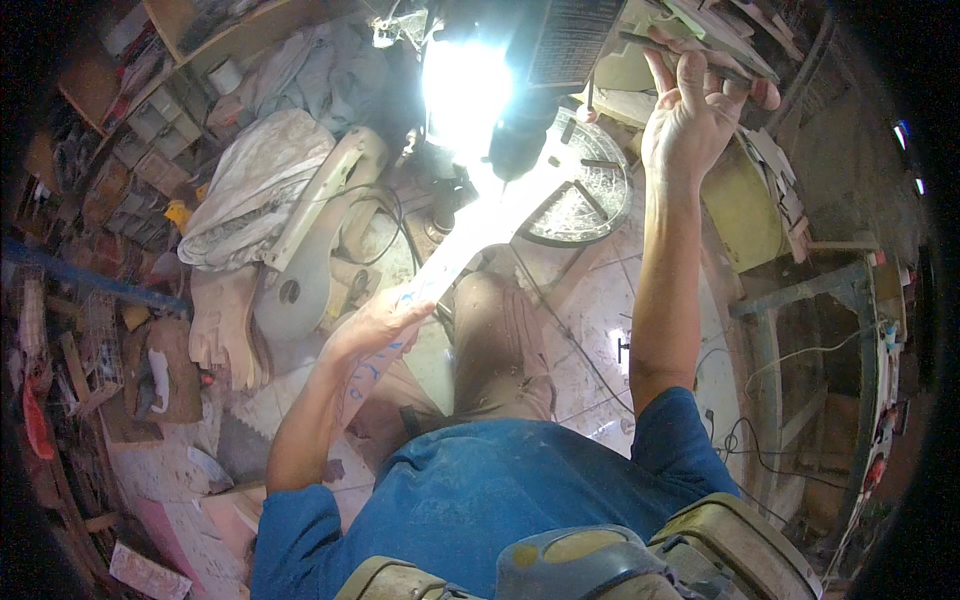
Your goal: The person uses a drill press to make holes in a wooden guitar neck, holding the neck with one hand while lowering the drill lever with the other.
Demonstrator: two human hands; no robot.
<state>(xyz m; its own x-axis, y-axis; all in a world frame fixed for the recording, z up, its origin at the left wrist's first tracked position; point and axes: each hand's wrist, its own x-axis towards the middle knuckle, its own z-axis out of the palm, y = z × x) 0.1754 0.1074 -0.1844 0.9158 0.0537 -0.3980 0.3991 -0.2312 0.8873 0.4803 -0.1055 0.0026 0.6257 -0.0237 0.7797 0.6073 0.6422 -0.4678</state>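
My left hand (pixel 381 319) grips a long pale board (pixel 457 251) with blue handwritten marks. One end of the board lies beneath the dark chuck (pixel 519 139) of a drill press, over its round slotted metal table (pixel 600 191); the other runs back along my left forearm. Glare from a lit lamp (pixel 465 90) washes out the board's far part, so the bit's contact with it cannot be made out. My right hand (pixel 694 112) is raised at the upper right, its fingers around a dark rod (pixel 637 39) with a reddish knob, seemingly a feed lever of the press.
Left of the press are a dusty cloth-covered bundle (pixel 255 187), shaped wooden pieces (pixel 225 322) and a grey panel with a hole (pixel 296 300). A cable (pixel 570 337) crosses the tiled floor. A worn frame (pixel 810 292) stands at right. Ear defenders (pixel 735 547) show at the bottom.
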